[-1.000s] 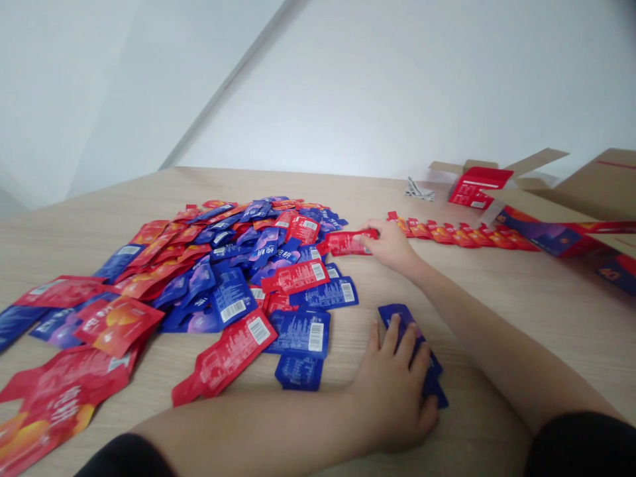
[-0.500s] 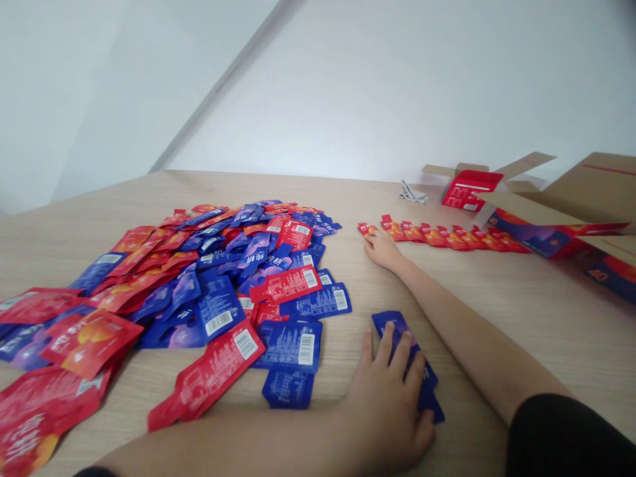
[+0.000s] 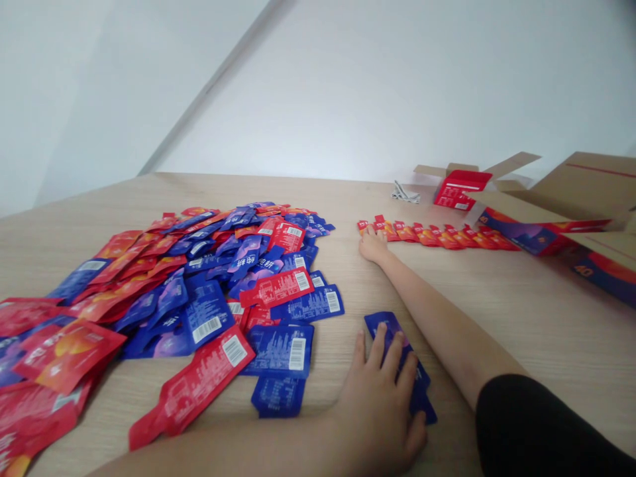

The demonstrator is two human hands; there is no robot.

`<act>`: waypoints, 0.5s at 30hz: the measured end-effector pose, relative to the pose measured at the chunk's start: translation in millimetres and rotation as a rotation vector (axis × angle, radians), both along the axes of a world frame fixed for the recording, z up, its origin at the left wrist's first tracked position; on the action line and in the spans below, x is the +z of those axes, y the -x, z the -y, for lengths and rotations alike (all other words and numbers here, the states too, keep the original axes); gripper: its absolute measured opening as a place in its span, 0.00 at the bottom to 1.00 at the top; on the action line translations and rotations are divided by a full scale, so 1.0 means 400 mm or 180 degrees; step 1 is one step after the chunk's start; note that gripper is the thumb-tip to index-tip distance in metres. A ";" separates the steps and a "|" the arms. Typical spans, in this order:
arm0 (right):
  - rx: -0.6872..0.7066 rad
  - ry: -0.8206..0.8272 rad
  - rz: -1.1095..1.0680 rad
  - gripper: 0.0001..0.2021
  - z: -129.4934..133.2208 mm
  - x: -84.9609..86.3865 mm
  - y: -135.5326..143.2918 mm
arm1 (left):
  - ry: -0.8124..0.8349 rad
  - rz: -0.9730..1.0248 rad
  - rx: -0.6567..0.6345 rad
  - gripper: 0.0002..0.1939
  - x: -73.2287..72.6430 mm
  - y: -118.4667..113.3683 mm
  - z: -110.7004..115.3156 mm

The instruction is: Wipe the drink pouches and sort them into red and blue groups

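Observation:
My left hand (image 3: pixel 380 401) lies with fingers spread over blue sachets (image 3: pixel 419 381) near the front of the table; its palm hides part of them. Farther back, my right hand (image 3: pixel 373 244) reaches to the left end of a row of overlapping red sachets (image 3: pixel 437 236). Its fingertips touch the end red sachet (image 3: pixel 363 226), and the fingers are bent over it. A big heap of red and blue sachets (image 3: pixel 209 265) spreads over the left half of the table. Loose blue sachets (image 3: pixel 278 396) lie at the heap's near right edge.
An opened red box (image 3: pixel 460 190) stands at the back right, with a crumpled patterned paper (image 3: pixel 405 193) beside it. Large opened cartons (image 3: pixel 546 228) lie at the right edge, close to the row. A pale wall (image 3: pixel 348 86) rises behind the wooden table (image 3: pixel 318 187).
My right hand's end sachet now sits against the row's left end, where a gap was before. The view has shifted slightly. My left hand stays on the blue sachets.

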State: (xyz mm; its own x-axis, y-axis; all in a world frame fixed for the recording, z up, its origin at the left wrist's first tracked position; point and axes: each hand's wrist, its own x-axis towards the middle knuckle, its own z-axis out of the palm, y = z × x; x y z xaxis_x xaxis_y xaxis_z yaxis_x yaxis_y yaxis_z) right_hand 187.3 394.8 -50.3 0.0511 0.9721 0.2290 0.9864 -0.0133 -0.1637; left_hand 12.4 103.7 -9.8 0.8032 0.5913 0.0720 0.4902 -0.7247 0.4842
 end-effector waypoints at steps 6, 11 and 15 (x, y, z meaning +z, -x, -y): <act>-0.0155 -0.0163 -0.0190 0.25 0.004 0.002 0.007 | -0.0012 -0.0039 -0.0046 0.37 -0.006 0.000 -0.004; 0.0163 -0.0474 -0.0390 0.24 0.052 0.046 0.022 | -0.0100 -0.0083 -0.0038 0.36 0.000 -0.001 0.001; 0.1211 -0.0411 -0.0514 0.17 0.128 0.109 0.070 | -0.0214 -0.0047 0.0007 0.35 -0.009 -0.004 0.006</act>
